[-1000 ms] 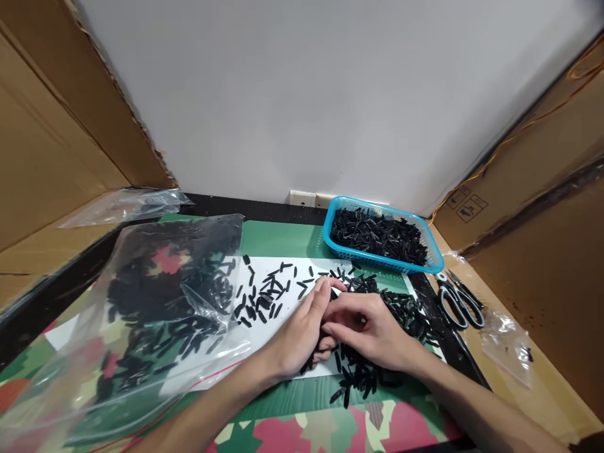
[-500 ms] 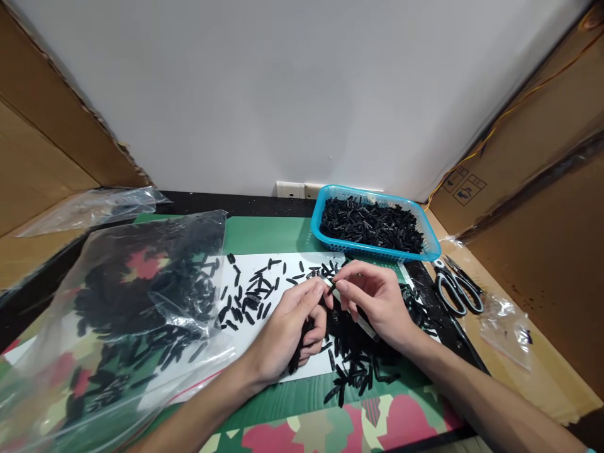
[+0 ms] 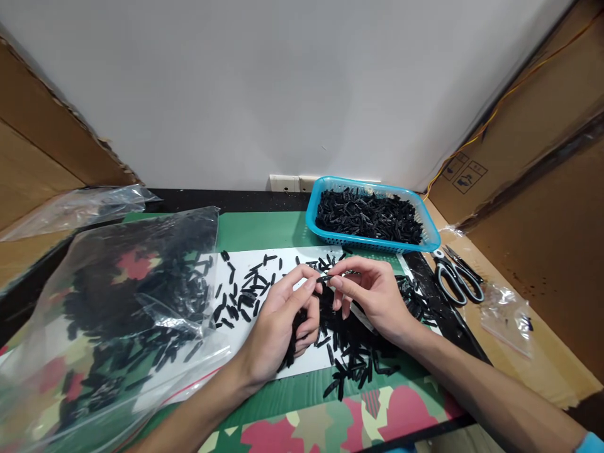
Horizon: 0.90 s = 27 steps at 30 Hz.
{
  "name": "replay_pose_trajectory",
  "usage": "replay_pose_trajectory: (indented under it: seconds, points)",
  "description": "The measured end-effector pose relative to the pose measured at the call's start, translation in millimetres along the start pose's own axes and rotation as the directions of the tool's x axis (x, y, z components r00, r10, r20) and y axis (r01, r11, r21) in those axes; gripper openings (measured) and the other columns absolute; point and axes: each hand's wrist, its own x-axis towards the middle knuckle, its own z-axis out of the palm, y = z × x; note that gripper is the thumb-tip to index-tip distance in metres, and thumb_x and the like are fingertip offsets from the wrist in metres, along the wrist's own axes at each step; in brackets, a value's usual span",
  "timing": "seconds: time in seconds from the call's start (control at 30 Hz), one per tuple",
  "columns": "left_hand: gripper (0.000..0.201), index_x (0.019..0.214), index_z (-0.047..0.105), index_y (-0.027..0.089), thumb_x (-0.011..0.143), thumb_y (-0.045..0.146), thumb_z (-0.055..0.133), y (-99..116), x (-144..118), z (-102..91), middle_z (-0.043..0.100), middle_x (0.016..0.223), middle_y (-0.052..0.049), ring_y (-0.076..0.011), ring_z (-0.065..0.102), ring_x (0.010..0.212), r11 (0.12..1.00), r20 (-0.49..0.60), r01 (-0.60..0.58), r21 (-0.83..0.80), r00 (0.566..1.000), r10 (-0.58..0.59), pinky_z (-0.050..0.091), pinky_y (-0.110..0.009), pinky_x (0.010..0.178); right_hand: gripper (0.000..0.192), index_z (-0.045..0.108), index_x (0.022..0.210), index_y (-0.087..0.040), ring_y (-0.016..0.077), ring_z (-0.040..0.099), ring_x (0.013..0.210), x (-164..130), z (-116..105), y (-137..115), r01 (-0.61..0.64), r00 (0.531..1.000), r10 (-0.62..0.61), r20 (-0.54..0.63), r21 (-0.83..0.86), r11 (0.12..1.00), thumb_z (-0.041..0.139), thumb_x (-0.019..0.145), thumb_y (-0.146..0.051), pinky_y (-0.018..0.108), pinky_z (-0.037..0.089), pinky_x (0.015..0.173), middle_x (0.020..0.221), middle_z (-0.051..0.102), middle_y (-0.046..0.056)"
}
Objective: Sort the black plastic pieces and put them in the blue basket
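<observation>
Between the fingertips of both hands is a small black strip (image 3: 324, 279), held about level above the work surface. My left hand (image 3: 287, 314) pinches its left end with thumb and forefinger, while the curled lower fingers keep a clump of black strips (image 3: 293, 340) against the palm. My right hand (image 3: 372, 292) grips the strip's other end between thumb and forefinger. Beneath my hands lies a heap of loose black strips (image 3: 352, 343), partly covered by them. More scattered strips (image 3: 252, 289) lie to the left on a white sheet (image 3: 309, 365).
A blue plastic basket (image 3: 372, 241) full of black strips stands behind my right hand. On the left lies a large clear zip bag (image 3: 141, 277) with black strips. Scissors (image 3: 455, 283) and a small clear bag (image 3: 507, 314) lie at right. Cardboard walls (image 3: 533, 207) flank the table.
The black strip has turned from slanted to nearly level, and my left fingertips now meet its end. The view has shifted slightly.
</observation>
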Motion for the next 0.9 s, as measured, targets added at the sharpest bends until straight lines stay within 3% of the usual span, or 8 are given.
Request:
replay_pose_trajectory:
  seconds: [0.23,0.9]
  points:
    - [0.029,0.101,0.048,0.027,0.103,0.055,0.053,-0.6,-0.5,1.7,0.040,0.050,0.012,-0.0055,0.029,0.036,0.999,-0.018,-0.013,0.037,1.000,0.014,0.026,-0.010,0.033,0.026,0.077,0.094,-0.018,0.0153,0.074,0.056,-2.2,1.5,-1.9,-0.009,1.000,0.009,-0.001,0.015,1.000,0.089,0.082,-0.037,0.019,0.057,0.043,0.071,0.074,0.000]
    - [0.025,0.099,0.051,0.025,0.107,0.048,0.050,-4.8,-2.0,-0.1,0.042,0.051,0.011,-0.0043,0.032,0.039,0.994,0.008,-0.075,0.079,0.997,0.074,0.031,-0.010,0.039,0.023,0.076,0.098,-0.021,0.0156,0.072,0.056,-6.3,-0.5,2.3,0.006,1.000,-0.006,-0.007,-0.025,1.000,0.087,0.086,-0.037,0.021,0.056,0.045,0.069,0.073,0.000]
